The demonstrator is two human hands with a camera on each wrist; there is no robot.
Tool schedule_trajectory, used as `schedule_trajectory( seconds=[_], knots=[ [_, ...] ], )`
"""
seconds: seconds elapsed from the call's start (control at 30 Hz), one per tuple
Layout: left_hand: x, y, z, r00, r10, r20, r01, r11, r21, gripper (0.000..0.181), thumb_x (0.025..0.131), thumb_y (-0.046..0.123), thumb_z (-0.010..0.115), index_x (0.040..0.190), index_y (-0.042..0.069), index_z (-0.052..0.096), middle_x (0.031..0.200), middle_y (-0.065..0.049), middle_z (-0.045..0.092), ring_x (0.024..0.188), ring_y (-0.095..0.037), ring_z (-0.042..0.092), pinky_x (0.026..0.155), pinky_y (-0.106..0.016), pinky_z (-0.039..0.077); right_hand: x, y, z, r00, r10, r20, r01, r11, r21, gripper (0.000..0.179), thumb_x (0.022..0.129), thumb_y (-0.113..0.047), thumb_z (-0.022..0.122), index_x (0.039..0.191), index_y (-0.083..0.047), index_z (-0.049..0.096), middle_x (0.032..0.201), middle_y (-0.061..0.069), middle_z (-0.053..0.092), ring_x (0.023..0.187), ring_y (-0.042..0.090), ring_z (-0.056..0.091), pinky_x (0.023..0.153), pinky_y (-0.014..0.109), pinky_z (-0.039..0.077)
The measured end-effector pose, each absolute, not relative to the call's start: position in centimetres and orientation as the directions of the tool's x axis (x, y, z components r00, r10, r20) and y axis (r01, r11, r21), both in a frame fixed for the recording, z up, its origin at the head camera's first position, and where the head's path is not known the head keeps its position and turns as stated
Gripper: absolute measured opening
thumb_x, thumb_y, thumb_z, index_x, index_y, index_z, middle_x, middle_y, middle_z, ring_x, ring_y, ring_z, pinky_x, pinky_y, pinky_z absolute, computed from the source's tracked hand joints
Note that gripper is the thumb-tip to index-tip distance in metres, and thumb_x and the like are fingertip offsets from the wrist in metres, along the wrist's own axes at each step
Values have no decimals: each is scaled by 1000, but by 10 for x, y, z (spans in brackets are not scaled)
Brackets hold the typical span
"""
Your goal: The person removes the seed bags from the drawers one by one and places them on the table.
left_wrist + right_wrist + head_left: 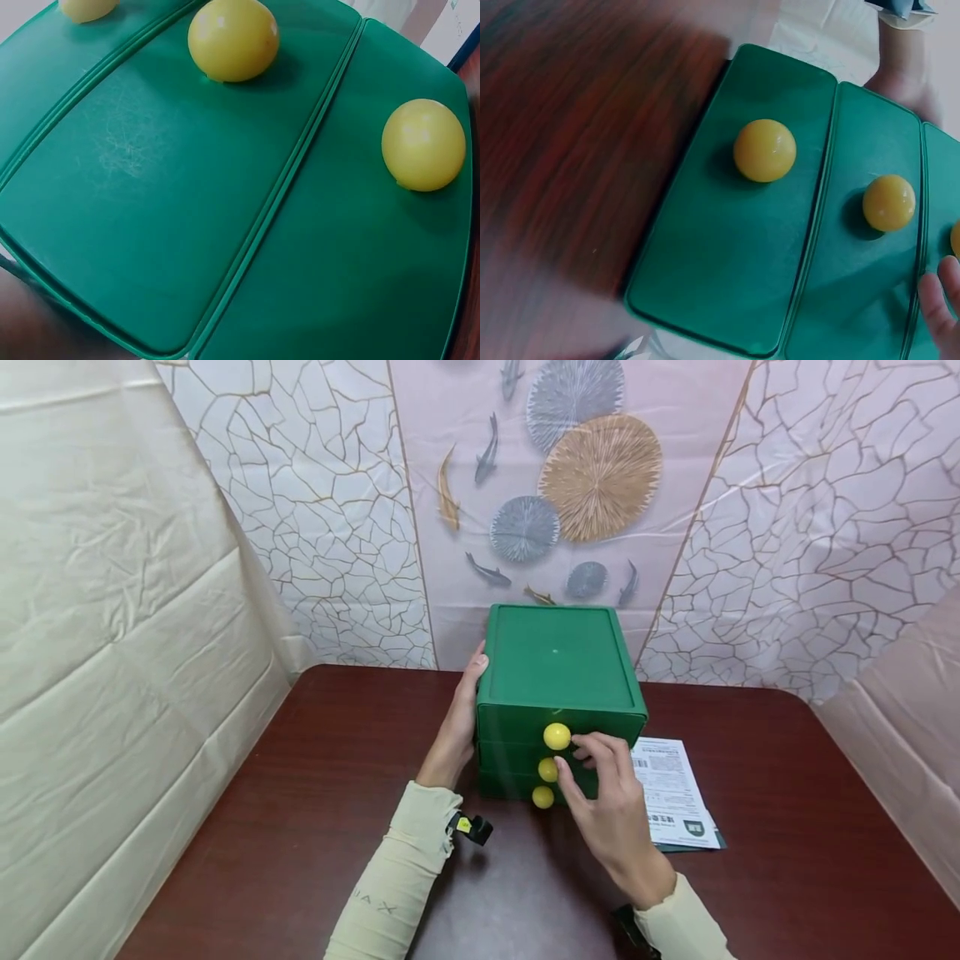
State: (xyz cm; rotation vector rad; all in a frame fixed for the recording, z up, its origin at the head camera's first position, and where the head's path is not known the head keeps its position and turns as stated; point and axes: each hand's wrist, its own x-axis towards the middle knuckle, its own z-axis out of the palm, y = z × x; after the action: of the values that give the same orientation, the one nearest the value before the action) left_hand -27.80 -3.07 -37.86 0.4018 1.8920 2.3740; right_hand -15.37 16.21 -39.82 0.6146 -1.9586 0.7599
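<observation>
Me: Dark reddish table (pixel 360 752), patterned cloth (pixel 337 468) hanging behind. The green drawer unit (pixel 558 656) stands toward the table's far edge, knobs facing me.

Peer: Hands?

Me: Left hand (pixel 459 718) lies along the unit's left side, fingers pointing toward its back. Looks like a brace, not a clasp. Right hand (pixel 609 793) is at the unit's front, grasping nothing: loosely bent fingers just beside the top knob (pixel 557 736). Thumb overlaps the middle knob (pixel 546 769) in the head view. Actual contact: can't tell.

Peer: Drawers?

Me: Three, fronts look flush. Bottom knob (pixel 543 797) sits low on the unit's front. Printed sheet (pixel 678 802) on the table, right of the unit, partly behind my right hand.

Peer: How to do it well?

Me: My read: the step is taking the top knob. It's round and glossy, probably slippery. Thumb one side, fingertips the other, behind the widest part, before any load. Thumb needs to sit higher, or it may catch the middle knob. Draw level and square to the unit's front; a skewed pull could jam the drawer. Unit looks like plastic and may slide, so firm left-hand pressure matters.
</observation>
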Motion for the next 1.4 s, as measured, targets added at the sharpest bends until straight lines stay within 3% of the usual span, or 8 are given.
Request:
schedule_trajectory(
  seconds=[0.17,0.3,0.47,0.63,0.77,0.87,1.2,1.4],
  knots=[
    [-274,-30,-376,-974,168,152,106,-255,961,74,103,56,46,168,26,31,171,3,29,154,-21,29,124,-52,24,-152,164,-400,-408,-241,881,-673,731,-111,30,108,-27,60,104,0,75,97,12,69,84,28,67,69,45,55],
    [-270,-29,-372,-972,148,185,142,-264,954,73,104,54,48,168,23,31,170,2,32,153,-22,31,123,-53,26,-149,161,-404,-431,-294,853,-646,761,-64,31,108,-28,59,101,-4,76,95,9,69,81,27,67,64,44,53],
    [-265,-29,-370,-963,137,234,193,-259,946,71,106,50,45,169,23,29,170,3,31,154,-22,31,122,-55,27,-147,156,-407,-510,-288,811,-593,800,-88,29,107,-30,61,108,-4,74,102,11,68,85,29,68,66,46,56],
    [-263,-31,-367,-956,155,250,197,-291,936,69,105,49,43,169,28,26,172,6,26,156,-20,27,123,-54,25,-145,153,-409,-583,-275,764,-561,817,-135,24,97,-17,76,116,-4,73,111,15,66,90,29,71,71,46,60],
    [-263,-32,-366,-950,205,235,169,-294,941,72,105,48,42,171,30,18,175,7,17,159,-19,19,124,-55,20,-146,150,-411,-593,-266,760,-553,821,-144,38,84,-8,87,118,-4,72,115,18,64,85,29,73,67,46,61],
    [-263,-33,-366,-948,239,208,139,-279,950,75,103,48,41,171,34,12,176,6,11,159,-22,16,124,-57,18,-147,148,-413,-595,-259,761,-542,829,-141,40,82,-7,89,119,-4,72,115,19,62,79,28,73,62,44,61],
    [-264,-30,-370,-959,221,177,117,-260,958,80,99,46,45,171,31,14,174,0,19,153,-29,29,119,-59,26,-145,142,-418,-696,-257,671,-502,842,-199,35,89,-3,82,122,-3,69,115,17,55,86,29,71,62,39,61],
    [-265,-29,-373,-960,209,185,125,-271,954,82,98,47,47,171,29,16,173,-2,23,152,-29,31,119,-59,26,-144,143,-418,-712,-251,656,-496,841,-215,35,90,-2,81,123,-3,68,117,17,55,88,29,71,65,39,62]
  ],
)
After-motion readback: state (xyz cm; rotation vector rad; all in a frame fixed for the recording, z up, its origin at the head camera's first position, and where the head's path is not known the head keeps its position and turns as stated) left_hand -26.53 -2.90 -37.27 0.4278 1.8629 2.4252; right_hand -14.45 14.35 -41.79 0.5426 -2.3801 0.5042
